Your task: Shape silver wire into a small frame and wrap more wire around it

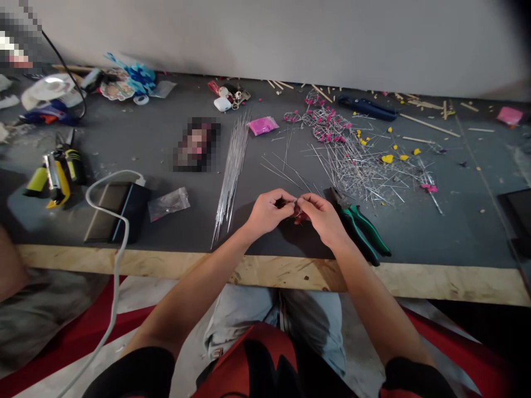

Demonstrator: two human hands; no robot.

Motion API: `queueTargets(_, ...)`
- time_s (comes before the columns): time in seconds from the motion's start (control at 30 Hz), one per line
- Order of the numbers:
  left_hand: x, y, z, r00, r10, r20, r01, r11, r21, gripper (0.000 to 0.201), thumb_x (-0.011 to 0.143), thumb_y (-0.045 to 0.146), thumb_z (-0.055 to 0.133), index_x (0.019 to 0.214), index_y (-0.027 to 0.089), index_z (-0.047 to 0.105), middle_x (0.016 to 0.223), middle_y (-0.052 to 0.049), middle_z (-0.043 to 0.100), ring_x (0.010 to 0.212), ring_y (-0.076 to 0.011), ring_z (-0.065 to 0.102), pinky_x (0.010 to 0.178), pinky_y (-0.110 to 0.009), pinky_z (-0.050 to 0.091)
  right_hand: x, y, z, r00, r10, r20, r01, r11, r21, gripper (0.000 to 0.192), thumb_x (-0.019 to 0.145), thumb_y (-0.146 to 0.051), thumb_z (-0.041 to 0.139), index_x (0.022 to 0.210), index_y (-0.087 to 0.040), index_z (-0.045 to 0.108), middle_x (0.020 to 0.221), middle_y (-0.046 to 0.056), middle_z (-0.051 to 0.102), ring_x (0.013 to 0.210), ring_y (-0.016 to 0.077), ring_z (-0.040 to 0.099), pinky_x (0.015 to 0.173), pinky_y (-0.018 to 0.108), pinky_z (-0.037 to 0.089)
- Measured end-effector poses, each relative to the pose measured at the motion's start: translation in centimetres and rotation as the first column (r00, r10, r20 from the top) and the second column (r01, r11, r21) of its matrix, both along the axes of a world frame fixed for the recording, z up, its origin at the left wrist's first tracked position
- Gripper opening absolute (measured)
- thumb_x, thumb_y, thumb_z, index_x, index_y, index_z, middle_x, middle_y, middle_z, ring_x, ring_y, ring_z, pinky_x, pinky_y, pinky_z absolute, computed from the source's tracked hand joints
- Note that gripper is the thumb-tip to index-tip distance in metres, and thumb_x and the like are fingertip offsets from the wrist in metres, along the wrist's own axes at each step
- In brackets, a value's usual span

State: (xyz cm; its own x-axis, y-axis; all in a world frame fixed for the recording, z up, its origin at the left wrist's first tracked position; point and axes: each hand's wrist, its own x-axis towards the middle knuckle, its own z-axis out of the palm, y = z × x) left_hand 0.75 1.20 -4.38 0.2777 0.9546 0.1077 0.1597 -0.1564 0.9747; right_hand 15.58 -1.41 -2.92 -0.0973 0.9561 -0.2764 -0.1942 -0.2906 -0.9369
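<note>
My left hand and my right hand meet just above the table near its front edge. Both are closed, thumbs and fingertips pinching a small thin wire between them; most of it is hidden by the fingers. Right beside my right hand lie green-and-black pliers, jaws pointing away from me. A bundle of straight silver wires rests to the left of my left hand. Beyond my hands are a few loose wires and a tangled heap of cut wires, with pink-dotted bent wire shapes behind it.
A pink packet, yellow clay bits and a dark blue tool lie farther back. To the left are a power bank with a white cable, a small plastic bag, and cutters. Another person's arm shows at far left.
</note>
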Motion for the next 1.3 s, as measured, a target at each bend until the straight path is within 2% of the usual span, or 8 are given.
queueTargets(0.2,0.2,-0.01,0.14,0.997,-0.034,0.066,0.035,0.999,-0.021,0.012,0.073,0.018,0.057,0.083,0.015,0.063,0.071,-0.001,0.065,0.063,-0.0089,0.059,0.061,-0.021,0.047,0.09,0.15,-0.38,1.0,0.007,0.011,-0.008,0.999,0.037,0.018,0.076,-0.036,0.061,0.071,-0.019,0.058,0.059,-0.004,0.056,0.054,0.0097,0.052,0.051,0.023,0.045)
queueTargets(0.57,-0.55,-0.04,0.77,0.977,-0.026,-0.213,0.054,0.991,0.124,0.014,0.076,0.022,0.058,0.083,0.018,0.069,0.079,-0.002,0.07,0.068,-0.0108,0.061,0.062,-0.022,0.045,0.15,0.19,-0.58,0.997,-0.01,0.077,0.007,0.999,0.035,0.022,0.075,-0.038,0.061,0.069,-0.018,0.056,0.051,-0.005,0.049,0.047,0.0087,0.046,0.046,0.023,0.043)
queueTargets(0.67,-0.59,-0.04,0.8,0.971,-0.002,-0.237,0.04,0.987,0.157,0.015,0.076,0.021,0.058,0.084,0.019,0.07,0.079,-0.002,0.07,0.07,-0.0111,0.062,0.064,-0.022,0.046,0.12,0.13,-0.52,0.998,0.001,0.067,-0.003,0.999,0.038,0.021,0.075,-0.037,0.062,0.071,-0.018,0.056,0.053,-0.006,0.05,0.048,0.0084,0.046,0.047,0.023,0.042)
queueTargets(0.9,-0.58,0.04,0.53,0.963,0.066,-0.261,-0.032,0.991,0.133,0.017,0.076,0.025,0.059,0.089,0.019,0.069,0.082,-0.003,0.071,0.072,-0.0127,0.064,0.066,-0.024,0.048,0.15,0.09,-0.92,0.992,-0.001,0.125,-0.012,0.995,0.099,0.02,0.071,-0.031,0.066,0.084,-0.018,0.06,0.06,-0.006,0.051,0.053,0.0079,0.051,0.054,0.023,0.043)
queueTargets(1.3,-0.6,0.42,0.63,0.937,0.01,-0.348,0.053,0.984,0.172,0.016,0.079,0.023,0.054,0.086,0.019,0.067,0.076,-0.001,0.067,0.066,-0.0114,0.058,0.062,-0.023,0.042,-0.07,-0.06,-0.88,0.991,0.006,0.136,-0.024,0.991,0.131,0.02,0.071,-0.029,0.066,0.085,-0.018,0.059,0.059,-0.007,0.048,0.052,0.008,0.051,0.055,0.024,0.044)
